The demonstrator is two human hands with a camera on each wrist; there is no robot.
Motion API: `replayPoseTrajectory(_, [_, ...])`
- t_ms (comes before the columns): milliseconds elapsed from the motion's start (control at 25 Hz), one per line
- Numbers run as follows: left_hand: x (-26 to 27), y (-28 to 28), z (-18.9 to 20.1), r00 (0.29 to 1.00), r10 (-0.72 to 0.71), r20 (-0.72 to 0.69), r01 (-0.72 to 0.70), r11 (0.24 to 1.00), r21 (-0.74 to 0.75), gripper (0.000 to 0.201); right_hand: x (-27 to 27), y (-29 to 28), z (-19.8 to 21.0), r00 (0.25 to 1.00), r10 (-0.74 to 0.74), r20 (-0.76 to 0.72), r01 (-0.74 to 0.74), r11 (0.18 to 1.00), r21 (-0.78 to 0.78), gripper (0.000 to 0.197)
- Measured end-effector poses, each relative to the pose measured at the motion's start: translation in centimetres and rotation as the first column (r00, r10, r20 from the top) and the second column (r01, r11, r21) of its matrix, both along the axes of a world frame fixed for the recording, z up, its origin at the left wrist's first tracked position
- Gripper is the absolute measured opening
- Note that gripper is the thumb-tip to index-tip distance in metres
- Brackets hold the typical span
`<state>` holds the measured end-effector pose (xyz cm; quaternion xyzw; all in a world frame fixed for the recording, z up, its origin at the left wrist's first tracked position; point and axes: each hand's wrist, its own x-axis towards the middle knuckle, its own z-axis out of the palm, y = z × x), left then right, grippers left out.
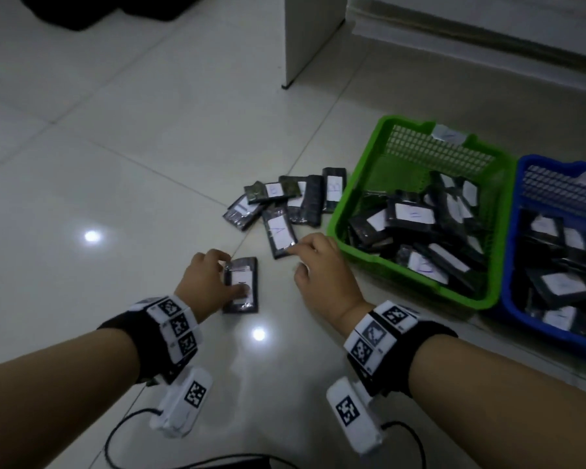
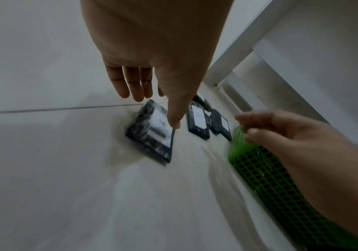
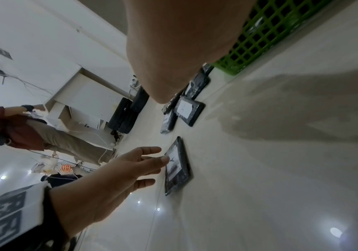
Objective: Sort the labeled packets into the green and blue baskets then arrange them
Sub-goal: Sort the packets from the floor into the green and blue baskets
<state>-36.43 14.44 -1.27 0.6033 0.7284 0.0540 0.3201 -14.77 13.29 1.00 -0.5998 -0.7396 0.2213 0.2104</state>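
Dark packets with white labels lie on the tiled floor. My left hand (image 1: 229,274) rests on one lone packet (image 1: 241,286), thumb pressing its label and straight fingers reaching past its far edge (image 2: 155,110). My right hand (image 1: 298,258) hovers loosely curled, its index tip at the near corner of a packet marked A (image 1: 279,231); nothing is held. Beyond lies a small pile of packets (image 1: 295,194). The green basket (image 1: 352,187) and the blue basket (image 1: 513,252) on the right both hold several packets. The right wrist view shows the pressed packet (image 3: 178,169) and packet A (image 3: 187,110).
A white furniture leg (image 1: 305,38) stands beyond the pile and a white skirting runs behind the baskets. Black cables (image 1: 132,418) trail on the floor near my wrists. Another person (image 3: 34,134) stands farther off in the room.
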Motion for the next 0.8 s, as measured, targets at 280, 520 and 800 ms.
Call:
replayPoseTrajectory(280, [0.0,-0.8,-1.4,0.972,0.078,0.222,-0.086,0.996,0.023,0.092,-3.5,4.9,-2.7,0.981,-0.180,0.072,0.192,0.955,-0.227,0.039])
replayPoseTrajectory(520, [-1.0,0.3,-1.1,0.931,0.179,0.318,-0.170,0.984,-0.055,0.036,-4.0,6.1,-3.1,0.978,-0.193,0.085,0.209,0.939,-0.275,0.034])
replayPoseTrajectory(800, [1.6,1.8,1.6,0.674,0.390,0.628,-0.366,0.914,-0.176,0.018,-1.1,3.6,1.7,0.959,-0.203,-0.198,0.140,0.947,-0.289,0.027])
